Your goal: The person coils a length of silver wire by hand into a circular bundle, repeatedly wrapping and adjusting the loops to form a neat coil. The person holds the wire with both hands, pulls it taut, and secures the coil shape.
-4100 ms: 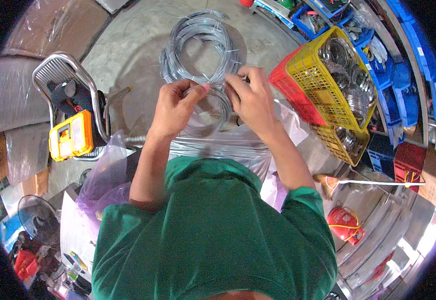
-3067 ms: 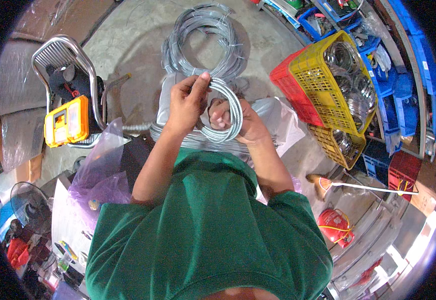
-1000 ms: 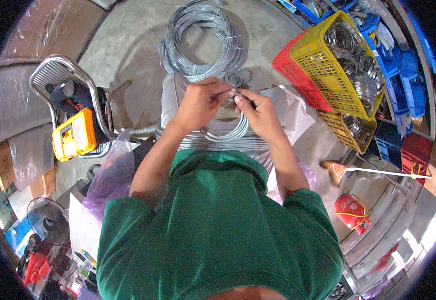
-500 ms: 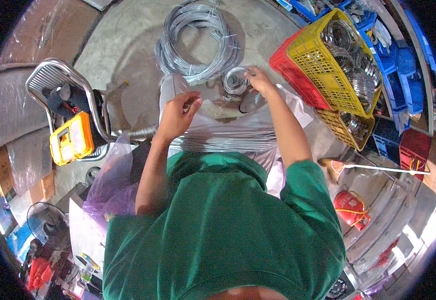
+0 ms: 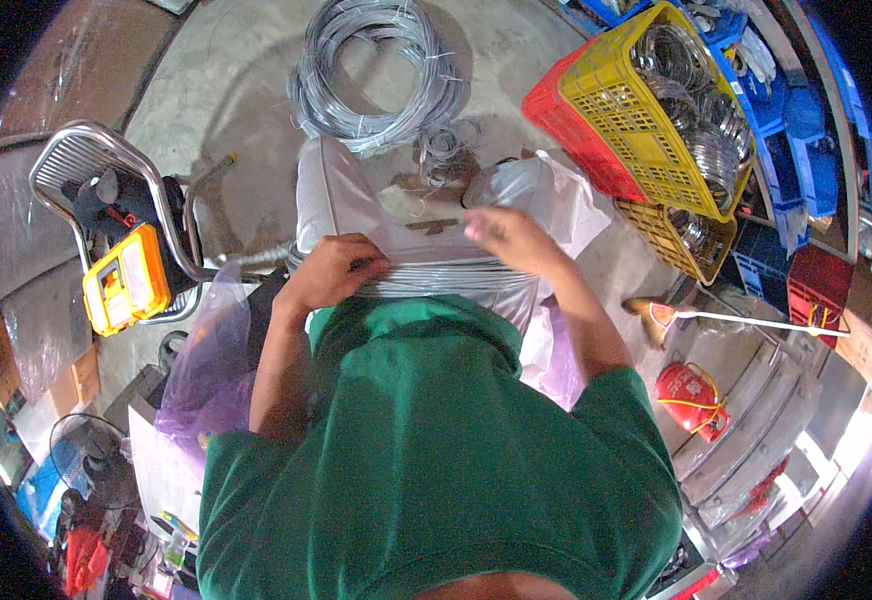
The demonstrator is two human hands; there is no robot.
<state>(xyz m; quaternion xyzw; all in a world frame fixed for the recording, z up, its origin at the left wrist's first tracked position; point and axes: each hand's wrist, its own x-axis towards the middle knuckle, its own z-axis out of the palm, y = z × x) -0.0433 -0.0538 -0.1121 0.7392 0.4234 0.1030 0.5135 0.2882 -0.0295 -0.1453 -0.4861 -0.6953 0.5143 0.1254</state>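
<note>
A bundle of grey metal wire (image 5: 446, 279) lies across my lap, its strands running side by side. At its left part my left hand (image 5: 336, 272) is closed, with the fingers curled on the strands. My right hand (image 5: 511, 240) hovers over the right part of the bundle; motion smears its fingers. On the floor beyond my knees rests a large coil of wire (image 5: 308, 85), tied in several places. A small coil of wire (image 5: 444, 146) sits against its near right side.
Yellow crates (image 5: 596, 90) of coiled wire stand at the right beside a red crate (image 5: 566, 130). A broom (image 5: 656, 315) and a red gas cylinder (image 5: 691, 400) are nearer. To the left is a metal chair (image 5: 161, 200) with an orange case (image 5: 128, 280).
My right hand has let go of the small coil, now on the floor, and come back toward my lap. My left hand has moved down onto the wire bundle.
</note>
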